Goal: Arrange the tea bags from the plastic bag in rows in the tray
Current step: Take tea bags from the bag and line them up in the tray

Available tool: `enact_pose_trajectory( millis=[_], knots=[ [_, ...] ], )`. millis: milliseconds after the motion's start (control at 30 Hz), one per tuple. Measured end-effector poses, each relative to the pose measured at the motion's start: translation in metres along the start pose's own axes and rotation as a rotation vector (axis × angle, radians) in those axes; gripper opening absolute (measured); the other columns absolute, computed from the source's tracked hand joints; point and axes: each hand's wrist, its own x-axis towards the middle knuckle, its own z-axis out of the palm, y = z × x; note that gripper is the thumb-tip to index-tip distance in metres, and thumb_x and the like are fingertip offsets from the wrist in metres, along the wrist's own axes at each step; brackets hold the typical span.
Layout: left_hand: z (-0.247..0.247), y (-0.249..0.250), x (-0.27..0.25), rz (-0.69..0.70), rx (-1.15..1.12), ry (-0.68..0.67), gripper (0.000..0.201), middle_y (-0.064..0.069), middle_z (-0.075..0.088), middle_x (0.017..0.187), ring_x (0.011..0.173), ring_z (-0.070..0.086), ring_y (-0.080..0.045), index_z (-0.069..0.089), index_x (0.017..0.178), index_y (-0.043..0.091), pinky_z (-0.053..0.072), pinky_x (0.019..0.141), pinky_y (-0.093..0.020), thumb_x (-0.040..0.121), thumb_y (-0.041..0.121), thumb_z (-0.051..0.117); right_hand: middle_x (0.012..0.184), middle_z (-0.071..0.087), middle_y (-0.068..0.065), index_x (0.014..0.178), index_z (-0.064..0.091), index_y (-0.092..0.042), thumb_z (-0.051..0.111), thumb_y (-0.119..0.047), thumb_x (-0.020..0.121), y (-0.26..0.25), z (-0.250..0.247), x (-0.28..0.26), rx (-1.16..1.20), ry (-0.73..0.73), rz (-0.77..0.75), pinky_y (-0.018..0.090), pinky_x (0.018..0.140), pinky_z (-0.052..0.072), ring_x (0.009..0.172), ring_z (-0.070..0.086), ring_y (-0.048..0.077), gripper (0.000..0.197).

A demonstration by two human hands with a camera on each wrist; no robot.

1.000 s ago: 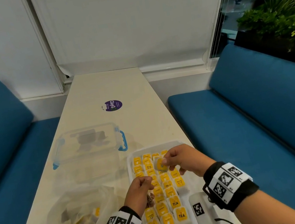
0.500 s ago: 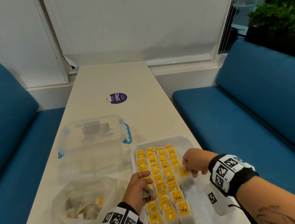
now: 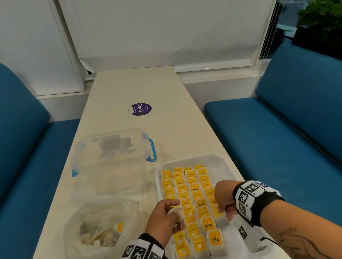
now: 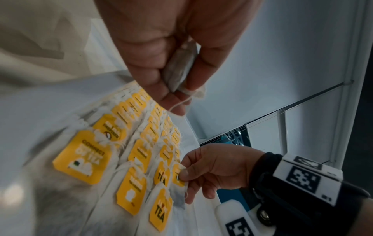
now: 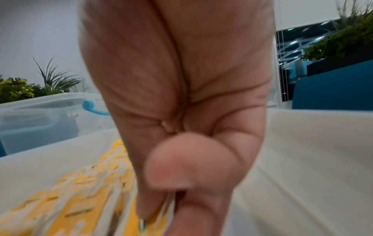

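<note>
A white tray (image 3: 217, 160) holds rows of tea bags (image 3: 186, 197) with yellow tags. My right hand (image 3: 223, 211) is low over the near end of the right-hand row. Thumb and forefinger pinch a tea bag (image 4: 178, 174) there by its yellow tag, and the right wrist view shows the same pinch (image 5: 167, 206). My left hand (image 3: 176, 216) hovers at the tray's left edge, its fingers curled round a grey tea bag (image 4: 180, 68) with a dangling string. The clear plastic bag (image 3: 101, 229) with more tea bags lies left of the tray.
A clear lidded box with blue clips (image 3: 112, 153) stands beyond the plastic bag. A purple sticker (image 3: 141, 109) lies further up the narrow table (image 3: 135, 85). Blue benches (image 3: 302, 129) flank both sides. The tray's right strip (image 3: 240, 245) holds no tea bags.
My right hand has drawn back from the far part of the tray to the near end of the right row, still pinching its tea bag. The left hand stays put.
</note>
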Motion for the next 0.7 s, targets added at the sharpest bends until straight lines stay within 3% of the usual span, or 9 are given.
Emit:
enact_pose_trajectory(
  millis=[100, 167, 233, 300, 400, 500, 600, 700],
  knots=[
    [-0.002, -0.001, -0.004, 0.004, -0.016, 0.005, 0.028, -0.008, 0.051, 0.093, 0.067, 0.053, -0.023, 0.053, 0.088, 0.008, 0.055, 0.054, -0.025, 0.081, -0.018, 0.043, 0.040, 0.060, 0.000, 0.073, 0.053, -0.004, 0.061, -0.022, 0.090, -0.004, 0.004, 0.003, 0.018, -0.004, 0.017, 0.034, 0.083, 0.052, 0.042, 0.060, 0.010, 0.026],
    [-0.004, -0.001, -0.006, 0.011, -0.032, -0.001, 0.026, -0.011, 0.052, 0.087, 0.060, 0.054, -0.022, 0.052, 0.088, 0.006, 0.054, 0.053, -0.025, 0.082, -0.017, 0.045, 0.053, 0.063, 0.003, 0.073, 0.052, -0.006, 0.066, -0.023, 0.087, -0.005, 0.004, -0.001, -0.031, 0.082, -0.023, 0.035, 0.086, 0.052, 0.061, 0.066, 0.016, 0.026],
    [-0.005, -0.001, -0.007, 0.024, -0.028, -0.009, 0.022, -0.012, 0.053, 0.088, 0.061, 0.056, -0.021, 0.052, 0.089, 0.008, 0.055, 0.054, -0.024, 0.085, -0.014, 0.048, 0.072, 0.058, 0.004, 0.079, 0.053, -0.008, 0.069, -0.024, 0.084, -0.005, 0.002, -0.011, -0.002, 0.222, -0.109, 0.029, 0.068, 0.052, 0.069, 0.062, 0.019, 0.023],
    [-0.003, 0.000, -0.007, 0.039, -0.020, -0.012, 0.020, -0.013, 0.054, 0.092, 0.065, 0.058, -0.022, 0.052, 0.089, 0.010, 0.055, 0.056, -0.026, 0.087, -0.010, 0.050, 0.069, 0.055, 0.001, 0.083, 0.053, -0.012, 0.069, -0.029, 0.083, -0.006, 0.000, -0.027, 0.147, 0.276, -0.239, 0.021, 0.052, 0.041, 0.058, 0.052, 0.013, 0.023],
    [0.002, 0.005, -0.007, 0.043, -0.032, -0.025, 0.018, -0.010, 0.056, 0.092, 0.068, 0.061, -0.022, 0.052, 0.091, 0.013, 0.056, 0.058, -0.027, 0.088, -0.005, 0.053, 0.071, 0.059, -0.003, 0.085, 0.057, -0.018, 0.070, -0.034, 0.082, -0.012, -0.001, -0.052, 0.463, 0.204, -0.472, 0.019, 0.046, 0.039, 0.059, 0.053, 0.010, 0.020],
    [0.010, 0.012, -0.008, 0.058, -0.024, -0.056, 0.014, -0.008, 0.058, 0.089, 0.066, 0.062, -0.018, 0.052, 0.092, 0.014, 0.055, 0.055, -0.026, 0.088, 0.003, 0.058, 0.066, 0.058, -0.004, 0.085, 0.061, -0.016, 0.069, -0.029, 0.083, -0.019, 0.000, -0.071, 0.570, 0.201, -0.639, 0.018, 0.043, 0.037, 0.053, 0.052, 0.006, 0.015],
    [0.018, 0.018, -0.010, 0.072, -0.017, -0.080, 0.010, -0.008, 0.060, 0.087, 0.065, 0.062, -0.018, 0.051, 0.093, 0.012, 0.055, 0.053, -0.025, 0.088, 0.010, 0.060, 0.061, 0.054, 0.001, 0.085, 0.063, -0.016, 0.069, -0.018, 0.082, -0.021, 0.003, -0.078, 0.528, 0.312, -0.695, 0.017, 0.043, 0.034, 0.046, 0.046, 0.006, 0.007],
    [0.025, 0.024, -0.012, 0.036, -0.064, -0.129, 0.013, -0.010, 0.063, 0.083, 0.062, 0.062, -0.019, 0.052, 0.100, 0.009, 0.053, 0.050, -0.027, 0.090, 0.016, 0.057, 0.060, 0.054, -0.002, 0.079, 0.064, -0.018, 0.067, -0.011, 0.083, -0.013, 0.001, -0.083, 0.591, 0.368, -0.729, 0.016, 0.041, 0.033, 0.045, 0.047, 0.004, 0.009]
  ],
)
